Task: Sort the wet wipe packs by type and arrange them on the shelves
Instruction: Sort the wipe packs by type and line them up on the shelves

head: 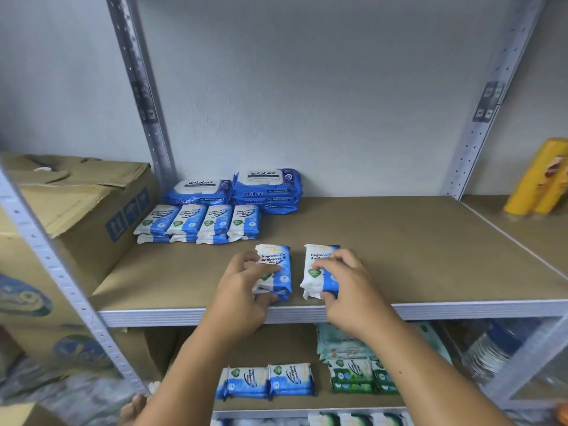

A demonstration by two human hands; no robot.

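Pack in each hand, low on the shelf (430, 256).
Your left hand (242, 290) grasps the left pack (284, 278), fingers wrapped; your right hand (347, 287) grasps the right pack (310, 282).

The left hand (242, 290) covers the near left corner of the blue-and-white wipe pack stack (278, 272) it grips. The right hand (347, 287) hides the right half of the second stack (312, 272), cutting its print to "Anti". How many packs each stack holds cannot be told. The left antabax stack (199, 190) is hidden low down by the row of small packs (199, 224) in front. Below, the left forearm covers part of the blue packs (276, 381), and the teal packs (341, 342) vanish under the shelf edge (461, 310). The cardboard box (76, 204) runs off the left edge, and the blurred yellow package (538, 179) off the right. A further row of packs (353, 421) is cut by the bottom edge. The bottles (498, 345) at near right are blurred.
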